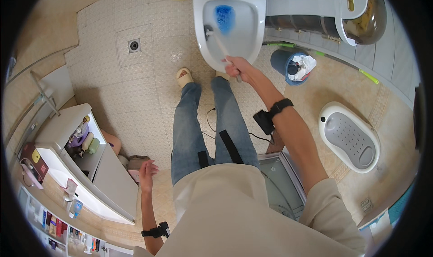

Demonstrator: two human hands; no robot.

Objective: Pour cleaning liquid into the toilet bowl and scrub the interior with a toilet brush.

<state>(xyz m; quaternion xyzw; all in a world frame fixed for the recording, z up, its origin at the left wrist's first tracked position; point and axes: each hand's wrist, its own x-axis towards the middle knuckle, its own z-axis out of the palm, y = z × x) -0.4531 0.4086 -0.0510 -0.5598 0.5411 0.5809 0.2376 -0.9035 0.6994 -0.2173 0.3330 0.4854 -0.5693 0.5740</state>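
Observation:
My right hand (239, 67) grips the pale handle of a toilet brush (220, 43) over the front rim of a white toilet bowl (200, 37). The brush's dark head rests against the bowl's left inner wall. Blue liquid (224, 17) lies at the bottom of the bowl, to the right of and above the brush head. My left hand (147, 172) hangs at the lower left with its fingers loosely apart, holding nothing. Both forearms wear black straps with small devices.
A blue waste bin (284, 61) with crumpled paper stands right of the toilet. Beyond it a grey and white baby bathtub (350, 137) leans by the tiled wall. A white cabinet (116, 182) with bottles is at left. A floor drain (134, 45) and a cable lie on the tiles.

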